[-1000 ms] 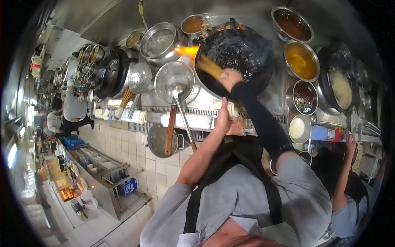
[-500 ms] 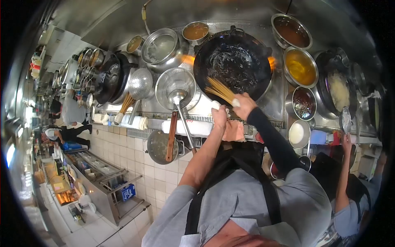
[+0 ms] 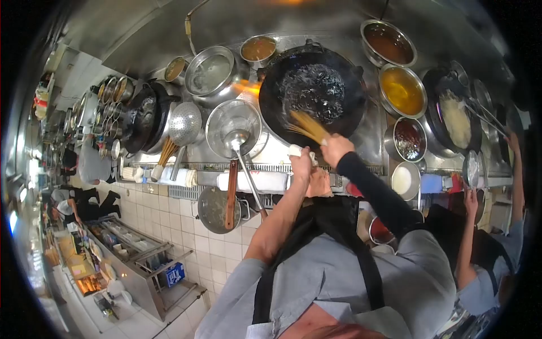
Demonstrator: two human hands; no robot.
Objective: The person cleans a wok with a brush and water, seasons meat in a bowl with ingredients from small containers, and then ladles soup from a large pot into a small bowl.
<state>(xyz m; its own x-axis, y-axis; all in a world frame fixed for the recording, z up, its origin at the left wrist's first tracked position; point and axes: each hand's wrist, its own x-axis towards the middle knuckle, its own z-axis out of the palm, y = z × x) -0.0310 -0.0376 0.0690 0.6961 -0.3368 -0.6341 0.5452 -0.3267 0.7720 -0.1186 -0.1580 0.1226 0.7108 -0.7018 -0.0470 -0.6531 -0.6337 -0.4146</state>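
A large black wok (image 3: 316, 79), wet and shiny inside, sits over a flame in front of me. My right hand (image 3: 337, 149) is closed round the bound end of a bamboo wok brush (image 3: 307, 125), whose bristles reach into the near part of the wok. My left hand (image 3: 302, 164) grips a folded white cloth (image 3: 300, 151) by the wok's near rim. Whether the cloth touches the rim I cannot make out. Left of the wok, a wire strainer (image 3: 248, 116) has a steel ladle (image 3: 236, 140) lying across it.
A perforated skimmer (image 3: 185, 123) and a second brush (image 3: 167, 151) lie to the left. On the right stand bowls of yellow oil (image 3: 402, 90) and dark sauce (image 3: 410, 139). Beyond them a co-worker's hands (image 3: 470, 200) hold tools at another wok (image 3: 455, 120). A pot (image 3: 212, 209) sits below the counter edge.
The view has shifted slightly. My right hand and the brush have moved a little within the wok's near side. The co-worker's second arm now reaches a long tool into the other wok.
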